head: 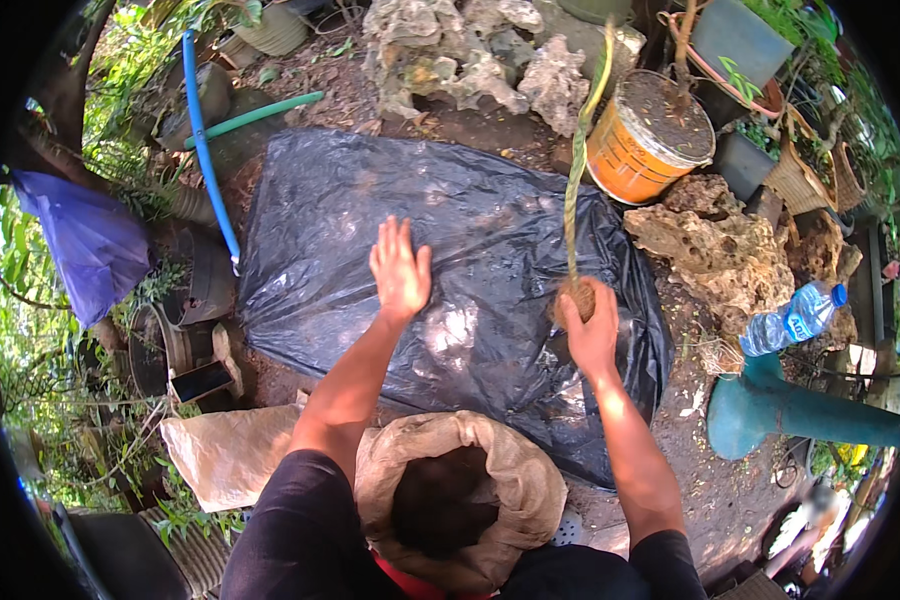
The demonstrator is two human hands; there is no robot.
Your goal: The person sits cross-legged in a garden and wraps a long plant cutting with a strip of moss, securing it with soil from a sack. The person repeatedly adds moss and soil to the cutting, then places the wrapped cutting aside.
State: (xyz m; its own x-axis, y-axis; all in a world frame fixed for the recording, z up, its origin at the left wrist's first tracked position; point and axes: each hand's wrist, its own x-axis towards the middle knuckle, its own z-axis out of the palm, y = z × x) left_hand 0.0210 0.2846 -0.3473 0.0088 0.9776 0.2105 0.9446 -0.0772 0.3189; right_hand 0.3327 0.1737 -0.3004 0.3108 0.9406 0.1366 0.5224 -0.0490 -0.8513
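Note:
A black plastic sheet [330, 217] lies wrinkled over the ground in front of me. My left hand [403, 268] is spread palm down on or just above it, with nothing in its grasp. At the sheet's right part, my right hand [594, 322] is closed around a brown fibrous root ball [576, 300]. From this ball a long green-and-yellow stem or leaf [579, 165] extends away from me, past the orange bucket. A rolled-down woven sack [529, 465] stands open close to my body, dark inside.
Porous rocks [435, 52] border the far edge; another rock [720, 255] and an orange bucket of soil [630, 161] are at right. A water bottle [791, 321] is near a teal stand [810, 412]. Blue [202, 150] and green [262, 118] hose pieces lie left, near a phone [201, 381].

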